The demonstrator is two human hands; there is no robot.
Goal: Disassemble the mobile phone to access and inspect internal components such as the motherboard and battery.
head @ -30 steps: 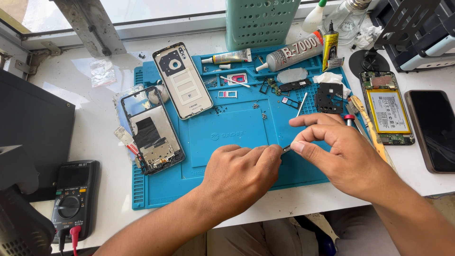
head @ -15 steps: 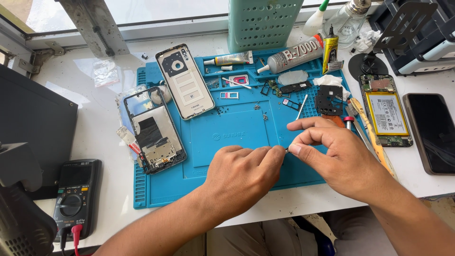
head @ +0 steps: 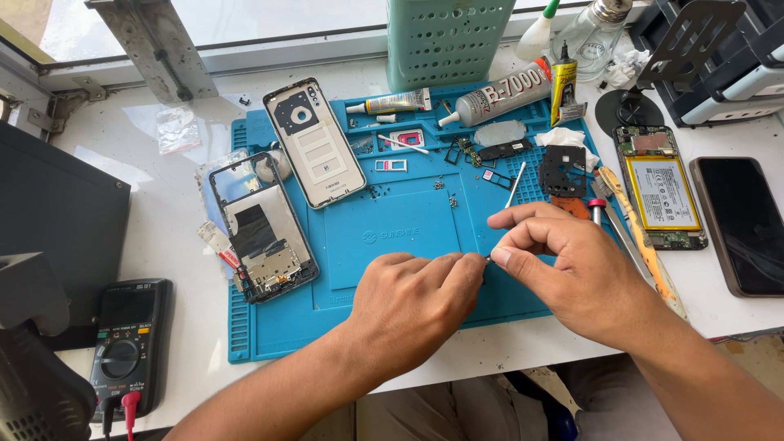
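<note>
Over mat [head: 384, 237], hands [head: 490, 282] pinched together

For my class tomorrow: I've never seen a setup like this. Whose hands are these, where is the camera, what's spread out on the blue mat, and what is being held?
The camera sits on a person's head, looking down at their own bare hands. The left hand and right hand meet fingertip to fingertip over a blue work mat, pinching something too tiny to identify. On the mat lie an opened phone frame, a phone back cover, glue tubes and small parts. A multimeter sits on the left.
</note>
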